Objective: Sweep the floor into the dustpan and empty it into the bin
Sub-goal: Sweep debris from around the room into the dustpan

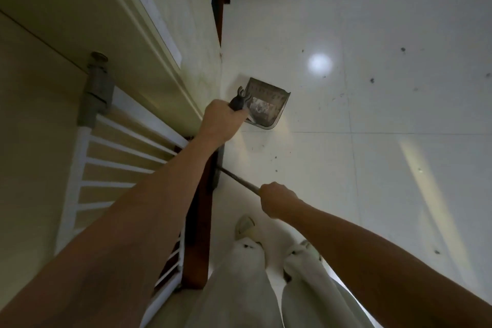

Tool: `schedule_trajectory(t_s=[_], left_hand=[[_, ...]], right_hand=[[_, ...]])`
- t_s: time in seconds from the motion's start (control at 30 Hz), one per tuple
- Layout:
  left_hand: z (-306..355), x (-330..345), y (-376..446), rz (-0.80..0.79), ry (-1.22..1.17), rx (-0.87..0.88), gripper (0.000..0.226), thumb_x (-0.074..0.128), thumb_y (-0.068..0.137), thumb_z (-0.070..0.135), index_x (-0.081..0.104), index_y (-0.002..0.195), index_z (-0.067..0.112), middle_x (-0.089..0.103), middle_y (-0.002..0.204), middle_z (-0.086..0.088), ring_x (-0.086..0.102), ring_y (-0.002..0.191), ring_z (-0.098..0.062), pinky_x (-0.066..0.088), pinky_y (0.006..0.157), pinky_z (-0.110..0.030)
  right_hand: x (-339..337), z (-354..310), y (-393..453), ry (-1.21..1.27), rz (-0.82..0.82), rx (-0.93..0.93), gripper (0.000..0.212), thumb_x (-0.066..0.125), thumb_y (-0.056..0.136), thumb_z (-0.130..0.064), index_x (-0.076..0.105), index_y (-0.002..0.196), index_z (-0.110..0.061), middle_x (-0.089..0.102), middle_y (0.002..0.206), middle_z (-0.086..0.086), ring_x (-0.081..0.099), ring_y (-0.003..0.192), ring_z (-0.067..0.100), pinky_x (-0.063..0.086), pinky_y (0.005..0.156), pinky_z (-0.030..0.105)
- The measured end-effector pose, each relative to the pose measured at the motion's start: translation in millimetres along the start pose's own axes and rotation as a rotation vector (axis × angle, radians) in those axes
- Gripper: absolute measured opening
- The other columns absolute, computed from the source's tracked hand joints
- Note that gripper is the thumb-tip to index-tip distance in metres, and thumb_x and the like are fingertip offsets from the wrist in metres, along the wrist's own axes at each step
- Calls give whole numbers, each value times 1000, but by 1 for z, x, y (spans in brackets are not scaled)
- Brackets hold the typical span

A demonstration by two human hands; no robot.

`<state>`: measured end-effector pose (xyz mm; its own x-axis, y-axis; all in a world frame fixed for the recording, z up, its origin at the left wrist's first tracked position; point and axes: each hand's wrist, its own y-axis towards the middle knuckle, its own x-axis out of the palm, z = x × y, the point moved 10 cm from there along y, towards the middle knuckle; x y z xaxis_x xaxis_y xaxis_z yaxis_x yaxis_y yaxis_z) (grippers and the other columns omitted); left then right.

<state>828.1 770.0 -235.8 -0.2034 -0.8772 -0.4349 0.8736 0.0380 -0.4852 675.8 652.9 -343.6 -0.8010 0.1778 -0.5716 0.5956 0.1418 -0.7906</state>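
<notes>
Standing over my own slippers (249, 229), I have the broom handle (239, 180) in my right hand (277, 202), fingers curled tight round the thin dark shaft, which runs down and away to the left until it passes behind my left forearm — the bristle end is hidden there, so I cannot tell where it sits on the floor (372, 114). My left hand (221, 122) is further out, wrapped round the dark handle of the dustpan (269, 104). The pan is close against the foot of the pale door (170, 42), its mouth turned toward the open tiles, and there is already a grey clump of dust lying in it.

To do this well, I judge I should keep the pan's lip pressed flat to the tile so nothing slips under, and hold it level so the clump stays put. Short, low strokes toward the mouth would suit — dark specks lie scattered on the tiles just beside the pan and further out to the right, well apart from it. No bin is in view, so the emptying is not yet done.
</notes>
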Motion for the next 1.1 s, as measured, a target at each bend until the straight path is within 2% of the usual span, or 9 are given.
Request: schedule_trajectory(t_s=[0.07, 0.17, 0.43, 0.6, 0.73, 0.87, 0.97, 1.03, 1.1], left_hand=[[-1, -3, 6, 14, -27, -14, 24, 66, 85, 21, 55, 69, 6, 49, 66, -13, 47, 61, -21, 35, 55, -32], [-5, -4, 12, 17, -23, -23, 27, 66, 85, 19, 54, 65, 6, 51, 68, -14, 47, 63, -22, 36, 57, -33], [10, 48, 5, -39, 11, -11, 31, 64, 83, 17, 48, 57, 14, 46, 53, -2, 42, 48, -17, 33, 48, -27], [40, 107, -29, -89, 27, 24, 28, 64, 82, 20, 50, 58, 13, 49, 53, 0, 44, 49, -19, 35, 49, -28], [55, 148, -60, -104, 16, 45, 25, 64, 81, 20, 52, 61, 12, 49, 54, -2, 44, 47, -20, 36, 52, -30], [74, 198, -103, -145, 48, 106, 28, 64, 83, 19, 50, 59, 11, 48, 56, -3, 44, 48, -20, 36, 50, -28], [86, 228, -131, -159, 35, 124, 32, 64, 83, 21, 47, 57, 13, 45, 54, -3, 39, 46, -18, 31, 48, -26], [88, 244, -143, -161, 23, 128, 32, 64, 83, 20, 47, 57, 13, 45, 55, -3, 39, 46, -18, 30, 48, -26], [87, 260, -155, -167, 20, 131, 31, 63, 83, 20, 47, 58, 13, 46, 55, -4, 39, 46, -17, 29, 47, -25]], right_hand=[[-1, -6, -2, -23, 2, -27, 31, 40, 96, -9, 56, 123, -9, 50, 90, 2, 51, 74, 14, 42, 58, 23], [-5, 0, 7, -16, 11, 4, 36, 40, 96, -9, 54, 129, -12, 50, 82, 0, 48, 64, 12, 36, 49, 21], [12, 87, -16, 120, 48, 270, 31, 44, 94, -8, 55, 123, -9, 51, 90, 2, 53, 78, 17, 48, 71, 27], [39, 185, -75, 214, 35, 434, 32, 41, 93, -8, 54, 122, -8, 49, 79, 1, 54, 70, 17, 49, 66, 29], [72, 246, -125, 246, 31, 511, 36, 41, 92, -10, 54, 125, -9, 60, 99, 6, 56, 79, 20, 50, 70, 29], [93, 288, -187, 284, 88, 588, 28, 45, 94, -10, 55, 120, -7, 61, 105, 6, 61, 90, 20, 51, 77, 29], [109, 303, -215, 280, 136, 540, 25, 43, 96, -11, 54, 117, -6, 59, 92, 1, 57, 78, 16, 48, 66, 24], [118, 306, -221, 284, 157, 497, 25, 42, 95, -12, 56, 116, -7, 46, 73, -5, 48, 60, 9, 40, 52, 20], [128, 306, -217, 285, 160, 435, 28, 42, 95, -13, 57, 118, -9, 39, 68, -6, 40, 54, 6, 30, 45, 20]])
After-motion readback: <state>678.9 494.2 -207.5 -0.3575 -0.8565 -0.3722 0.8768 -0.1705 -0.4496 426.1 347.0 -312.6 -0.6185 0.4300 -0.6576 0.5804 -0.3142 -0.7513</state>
